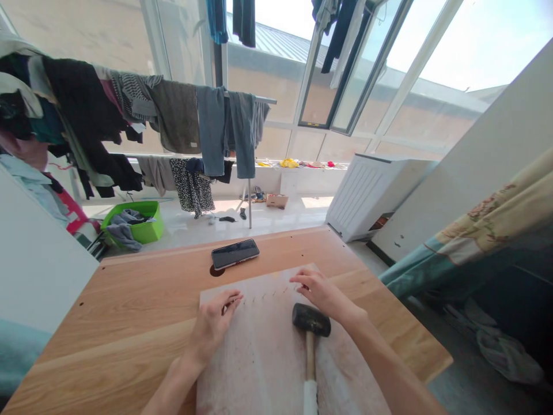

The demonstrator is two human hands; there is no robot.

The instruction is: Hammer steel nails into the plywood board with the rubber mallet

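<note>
A pale board (pixel 268 357) lies on a wooden table (pixel 129 311) in front of me, with a row of small nails (pixel 263 297) standing along its far edge. My left hand (pixel 213 325) rests on the board at the row's left end, fingers curled together near a nail; I cannot make out whether it pinches one. My right hand (pixel 322 294) rests at the row's right end, fingertips bent down onto the board. A black rubber mallet (pixel 311 323) with a wooden handle lies on the board between my forearms, untouched.
A black phone (pixel 235 253) lies on the table beyond the board. Past the table stand a clothes rack hung with garments (pixel 207 132), a green laundry basket (pixel 138 222), a white cabinet (pixel 371 193) and large windows. A patterned cloth (pixel 484 230) hangs at right.
</note>
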